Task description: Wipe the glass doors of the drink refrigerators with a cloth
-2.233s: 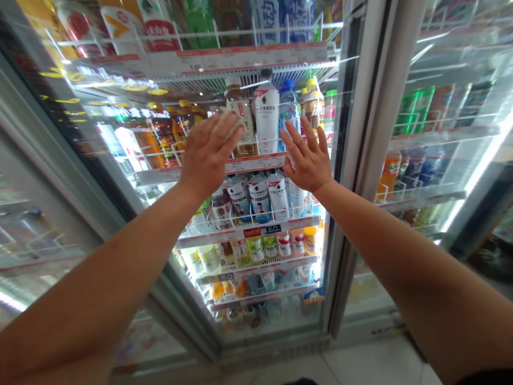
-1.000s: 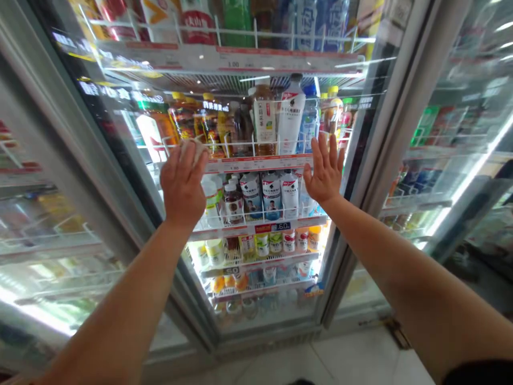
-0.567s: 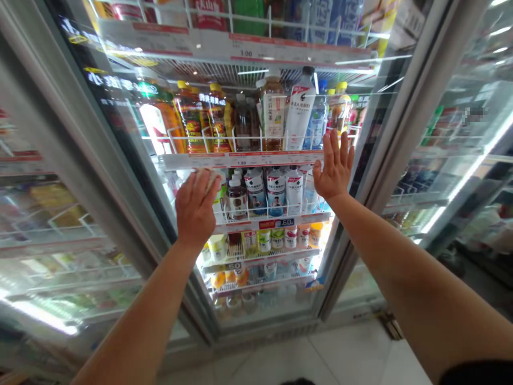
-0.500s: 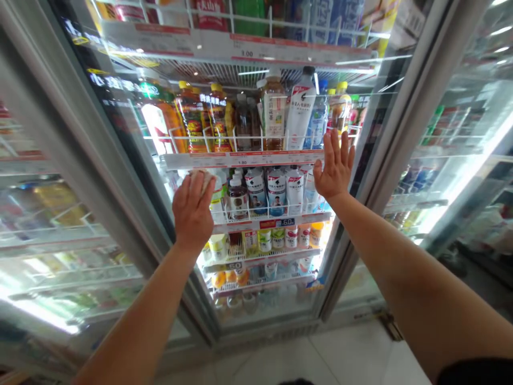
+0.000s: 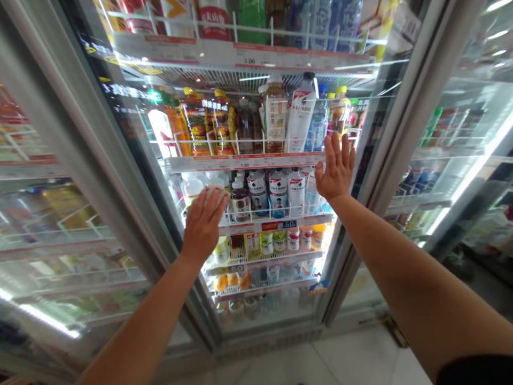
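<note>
My left hand [image 5: 203,222] presses a pale, crumpled cloth [image 5: 218,193] to the glass door [image 5: 276,315] of a drinks fridge. The cloth is mostly hidden under the fingers; only its upper edge shows. On the right side of the same door, my right hand [image 5: 335,168] lies flat against the pane with its fingers stretched out, holding nothing. Behind the glass, between the two hands, stand white-labelled bottles [image 5: 278,192] on a wire shelf.
Metal frames [image 5: 401,133] border the door on both sides, with more glass doors beyond them. Price strips [image 5: 248,161] run along the shelf fronts. Below lies a tiled floor [image 5: 280,363]. A small blue and orange sticker [image 5: 318,287] is low on the glass.
My left hand has slid down and to the right across the glass with the cloth. My right hand has stayed in nearly the same place.
</note>
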Demonstrator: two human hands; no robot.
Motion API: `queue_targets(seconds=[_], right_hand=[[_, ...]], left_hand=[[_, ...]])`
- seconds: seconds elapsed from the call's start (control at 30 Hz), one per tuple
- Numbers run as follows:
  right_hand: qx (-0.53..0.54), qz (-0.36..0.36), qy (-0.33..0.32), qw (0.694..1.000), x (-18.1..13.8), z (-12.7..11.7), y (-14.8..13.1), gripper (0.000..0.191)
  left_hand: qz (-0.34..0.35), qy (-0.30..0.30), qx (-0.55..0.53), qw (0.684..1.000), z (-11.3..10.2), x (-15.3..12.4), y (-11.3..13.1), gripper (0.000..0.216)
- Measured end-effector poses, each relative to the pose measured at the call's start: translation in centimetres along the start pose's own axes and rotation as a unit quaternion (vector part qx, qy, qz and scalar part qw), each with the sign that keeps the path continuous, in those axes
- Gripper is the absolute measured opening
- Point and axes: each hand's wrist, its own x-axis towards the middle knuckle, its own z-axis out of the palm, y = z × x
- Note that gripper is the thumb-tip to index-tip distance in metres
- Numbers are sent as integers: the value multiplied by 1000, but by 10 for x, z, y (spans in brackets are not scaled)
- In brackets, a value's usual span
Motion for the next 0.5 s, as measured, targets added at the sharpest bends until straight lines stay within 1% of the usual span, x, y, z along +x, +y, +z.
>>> queue_targets(seconds=[0.03, 0.1, 0.13, 0.17, 0.2, 0.23, 0.33, 0.4, 0.43, 0.47, 0.5], right_hand=[[1, -1, 2, 1000, 0, 0, 0, 70], [3, -2, 7, 1000, 0, 0, 0, 70], [3, 0, 10, 1000, 0, 0, -1, 69], [5, 1, 11, 1000, 1, 0, -1, 69], [7, 1, 10, 1000, 1, 0, -1, 68], [12, 2, 8, 1000, 1, 0, -1, 68], [24, 3, -1, 1000, 2, -1, -1, 69], [28, 7, -5, 1000, 2, -1, -1, 69], [29, 9, -5, 1000, 2, -1, -1, 69], [29, 10, -5, 1000, 2, -1, -1, 69], [29, 10, -5, 1000, 2, -2, -2, 69]], left_hand=[[31, -9, -10, 999, 3, -4, 10, 67], [118, -36, -42, 992, 9, -10, 26, 67], [155, -47, -59, 985, 11, -9, 30, 67], [176, -52, -72, 980, 12, -6, 30, 67], [175, -48, -77, 980, 13, 0, 28, 67], [155, -37, -76, 984, 14, 9, 23, 67], [64, 27, -53, 996, 18, 38, 11, 68], [29, 55, -46, 997, 22, 47, 16, 67], [27, 59, -48, 997, 25, 47, 23, 68], [43, 52, -54, 996, 27, 45, 32, 68], [75, 36, -63, 995, 28, 42, 40, 69]])
